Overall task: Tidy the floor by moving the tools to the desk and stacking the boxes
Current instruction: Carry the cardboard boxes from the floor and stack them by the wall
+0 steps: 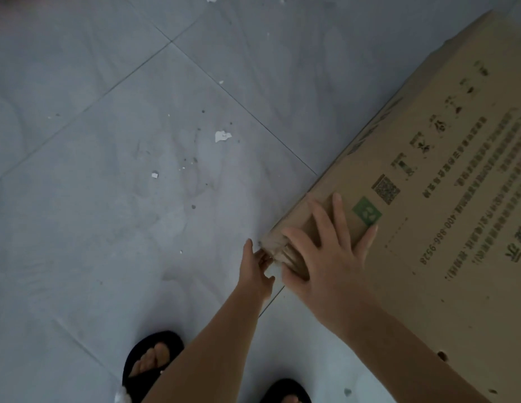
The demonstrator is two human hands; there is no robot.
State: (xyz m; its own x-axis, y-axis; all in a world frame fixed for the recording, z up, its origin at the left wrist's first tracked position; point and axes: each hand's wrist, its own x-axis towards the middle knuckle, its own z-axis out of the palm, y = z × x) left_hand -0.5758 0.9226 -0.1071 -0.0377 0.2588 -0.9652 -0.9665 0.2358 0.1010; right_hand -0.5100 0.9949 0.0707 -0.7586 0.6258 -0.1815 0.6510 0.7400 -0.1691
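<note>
On the grey tiled floor (108, 199), the left hand (258, 271) reaches under the crushed near corner of the large flat cardboard box (445, 199), its fingers hidden, grip unclear. The right hand (329, 257) presses spread fingers flat on the box's top.

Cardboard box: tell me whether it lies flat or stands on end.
Flat. The cardboard box shows its broad printed face upward; the right hand presses it, the left hand touches its corner.
</note>
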